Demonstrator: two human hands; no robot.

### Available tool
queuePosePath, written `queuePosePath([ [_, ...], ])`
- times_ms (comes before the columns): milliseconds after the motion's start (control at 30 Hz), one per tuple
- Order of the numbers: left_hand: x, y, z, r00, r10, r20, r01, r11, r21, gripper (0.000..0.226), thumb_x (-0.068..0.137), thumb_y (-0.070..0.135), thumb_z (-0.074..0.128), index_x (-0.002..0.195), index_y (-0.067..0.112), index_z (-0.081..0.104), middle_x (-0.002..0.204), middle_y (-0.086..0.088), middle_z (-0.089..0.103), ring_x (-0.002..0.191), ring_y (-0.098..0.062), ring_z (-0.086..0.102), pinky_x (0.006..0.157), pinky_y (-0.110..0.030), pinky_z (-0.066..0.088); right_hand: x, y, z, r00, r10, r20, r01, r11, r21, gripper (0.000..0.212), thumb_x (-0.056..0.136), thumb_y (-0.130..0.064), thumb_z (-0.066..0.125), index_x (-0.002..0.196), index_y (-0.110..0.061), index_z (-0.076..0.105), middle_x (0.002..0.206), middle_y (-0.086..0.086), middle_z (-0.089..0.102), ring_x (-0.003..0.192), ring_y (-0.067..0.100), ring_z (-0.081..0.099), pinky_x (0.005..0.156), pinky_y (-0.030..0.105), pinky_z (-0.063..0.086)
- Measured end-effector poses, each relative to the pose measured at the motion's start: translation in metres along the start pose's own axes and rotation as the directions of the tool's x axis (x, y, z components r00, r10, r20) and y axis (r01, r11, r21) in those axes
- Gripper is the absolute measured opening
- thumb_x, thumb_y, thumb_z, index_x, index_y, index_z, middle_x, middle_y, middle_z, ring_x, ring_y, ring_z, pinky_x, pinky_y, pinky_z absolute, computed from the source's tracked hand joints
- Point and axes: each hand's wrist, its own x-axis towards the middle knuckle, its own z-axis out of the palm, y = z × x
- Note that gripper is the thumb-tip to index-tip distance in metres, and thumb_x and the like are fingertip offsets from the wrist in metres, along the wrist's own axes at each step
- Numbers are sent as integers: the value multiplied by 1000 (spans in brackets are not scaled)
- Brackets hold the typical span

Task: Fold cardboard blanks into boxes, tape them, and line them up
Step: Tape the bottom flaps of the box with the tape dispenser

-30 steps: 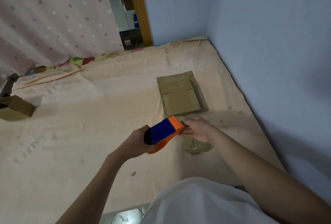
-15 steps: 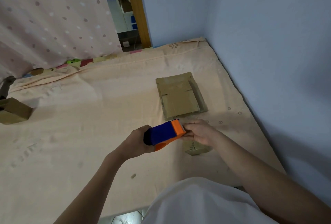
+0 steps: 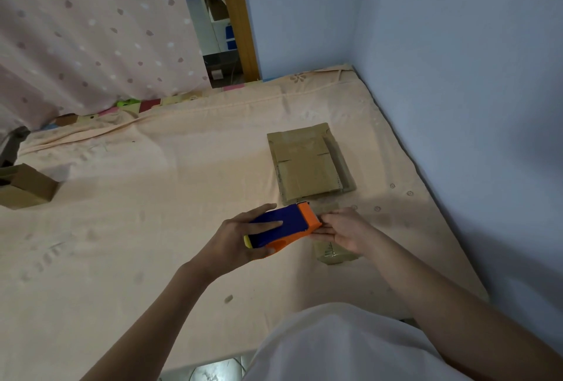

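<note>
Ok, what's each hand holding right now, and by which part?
Left hand grips the tape dispenser around its blue body. Right hand holds the small cardboard box from on top.

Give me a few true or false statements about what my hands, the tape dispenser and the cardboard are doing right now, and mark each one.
1. The left hand holds the blue and orange tape dispenser. True.
2. The right hand rests on the stack of flat cardboard blanks. False: it is at a small box nearer the person, at the dispenser's orange end.
3. The flat blanks lie beyond both hands, toward the blue wall. True.
4. A folded box stands at the right edge of the bed. False: it stands at the far left edge.
</note>
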Motion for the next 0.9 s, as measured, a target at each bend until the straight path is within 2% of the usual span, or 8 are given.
queuePosePath([
  [100,-5,3,-1,999,-43,-10,42,995,-91,59,77,26,83,132,30,63,143,21,50,133,2,43,89,-18,55,-5,0,-1,998,12,56,-12,1000,0,19,100,-3,56,114,7,63,101,25,74,95,31,74,75,36,62],
  [200,-8,5,-2,997,-73,-5,72,985,-156,57,74,27,85,128,29,66,138,21,55,129,2,48,88,-19,56,-6,4,-1,999,26,40,-26,1000,-17,19,99,1,56,114,9,63,101,26,73,93,32,75,72,36,63],
  [367,-12,7,0,999,-42,27,45,989,-144,51,74,22,87,122,27,71,134,22,58,125,5,51,88,-18,55,-9,17,1,998,6,-68,-11,997,-76,15,98,3,57,111,7,61,97,24,72,80,29,75,59,32,61],
  [533,-13,6,6,998,50,31,-48,996,-77,49,73,20,88,119,25,73,133,16,61,120,-1,58,89,-20,55,-12,25,2,984,-69,-162,44,987,-158,9,96,4,59,104,5,64,92,20,72,76,26,74,58,30,61],
  [700,-13,5,6,996,84,39,-80,992,-96,47,72,20,88,116,24,74,130,14,63,115,-4,61,84,-17,55,-7,33,2,960,-104,-261,39,969,-244,13,94,0,64,105,6,67,90,20,75,75,27,76,69,36,63],
  [800,-13,3,4,994,80,78,-72,993,-96,45,73,21,87,116,23,74,130,14,62,112,-4,63,81,-17,56,-10,36,6,944,-123,-308,34,960,-279,8,94,-1,64,99,4,68,88,18,74,71,25,76,64,35,63],
  [900,-10,4,3,989,65,135,-54,995,-86,45,73,20,87,116,24,73,129,17,61,107,-2,63,77,-15,56,-11,40,8,927,-119,-356,8,954,-300,5,93,0,65,90,0,69,86,17,74,71,26,75,68,40,64],
])
